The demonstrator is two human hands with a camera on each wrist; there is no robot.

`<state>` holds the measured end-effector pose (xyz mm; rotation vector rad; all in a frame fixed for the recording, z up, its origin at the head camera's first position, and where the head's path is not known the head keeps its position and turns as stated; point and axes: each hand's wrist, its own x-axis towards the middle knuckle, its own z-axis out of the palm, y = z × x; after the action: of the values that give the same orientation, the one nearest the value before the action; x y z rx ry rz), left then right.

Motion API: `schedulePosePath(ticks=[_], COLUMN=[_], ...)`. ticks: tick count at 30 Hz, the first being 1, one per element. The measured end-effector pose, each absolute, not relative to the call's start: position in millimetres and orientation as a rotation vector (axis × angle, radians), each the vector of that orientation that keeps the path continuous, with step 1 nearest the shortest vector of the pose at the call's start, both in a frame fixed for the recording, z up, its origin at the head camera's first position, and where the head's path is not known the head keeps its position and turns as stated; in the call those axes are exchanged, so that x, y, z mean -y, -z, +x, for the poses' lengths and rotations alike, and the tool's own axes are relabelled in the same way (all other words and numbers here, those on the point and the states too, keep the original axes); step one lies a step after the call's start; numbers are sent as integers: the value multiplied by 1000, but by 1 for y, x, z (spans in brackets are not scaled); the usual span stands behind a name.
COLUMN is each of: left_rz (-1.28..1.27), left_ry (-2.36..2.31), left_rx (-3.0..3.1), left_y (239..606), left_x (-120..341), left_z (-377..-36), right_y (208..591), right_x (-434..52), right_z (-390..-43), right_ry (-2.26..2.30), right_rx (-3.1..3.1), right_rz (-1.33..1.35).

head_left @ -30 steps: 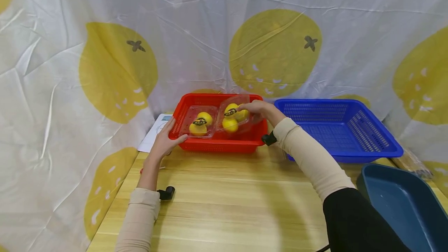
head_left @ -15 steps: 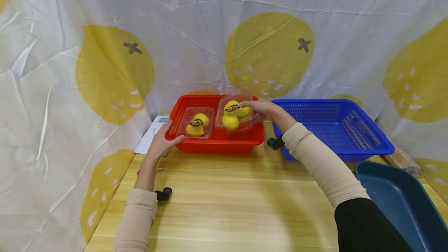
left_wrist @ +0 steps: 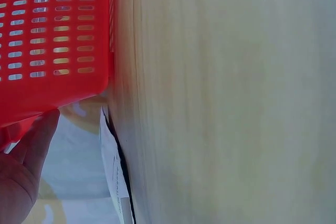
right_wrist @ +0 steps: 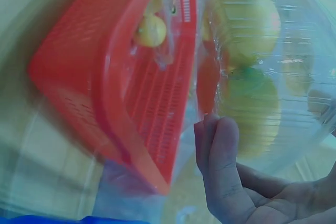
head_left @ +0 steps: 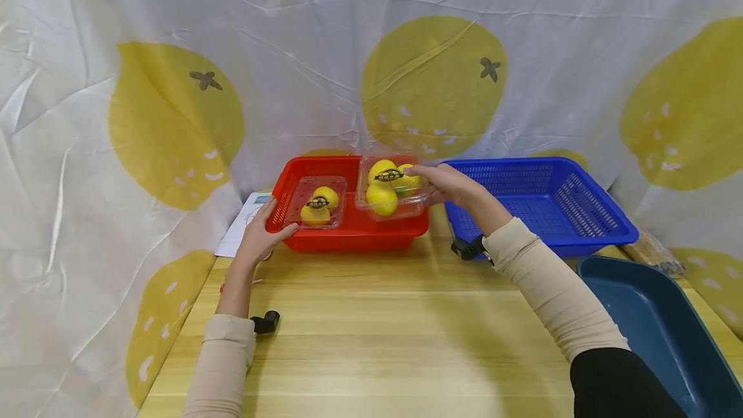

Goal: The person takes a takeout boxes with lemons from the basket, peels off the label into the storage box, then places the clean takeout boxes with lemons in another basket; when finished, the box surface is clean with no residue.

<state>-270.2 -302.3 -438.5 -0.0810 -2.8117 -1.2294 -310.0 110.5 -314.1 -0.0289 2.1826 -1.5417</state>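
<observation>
Hands: our left hand [head_left: 259,237] presses its relaxed fingers against the red basket [head_left: 354,235] at its 8 o'clock corner, likely steadying it; our right hand [head_left: 444,184] grips the clear lemon box [head_left: 390,189].
Lemon box: lifted above the basket's 2 o'clock rim.
Second box [head_left: 316,202]: lying inside the basket.
Room: blue basket [head_left: 604,231] at 3 o'clock; bare counter [head_left: 383,328] at 6.

Looks like a makeshift staged setup rather than anyone's kitchen or shop. A wrinkled white sheet with big yellow lemon prints [head_left: 435,82] hangs right behind a plain wooden desk [head_left: 377,340], closing off the room. Plastic sorting baskets sit in a row: red [head_left: 354,234], blue [head_left: 580,237], plus a dark teal bin [head_left: 656,321].
</observation>
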Motion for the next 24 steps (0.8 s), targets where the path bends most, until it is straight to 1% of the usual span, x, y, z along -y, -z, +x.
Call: schedulePosePath(ticks=[10,24], left_rz=[-85,-93], left_ry=[1262,1254], left_rx=[2819,2827], left_y=[438,438], left_x=[303,303], left_z=[-273,-273], right_y=[332,354], right_x=[-131,-154], right_z=[-276,-226], right_ry=[1528,1533], right_rx=[-2221,-2262], right_rz=[-103,-75])
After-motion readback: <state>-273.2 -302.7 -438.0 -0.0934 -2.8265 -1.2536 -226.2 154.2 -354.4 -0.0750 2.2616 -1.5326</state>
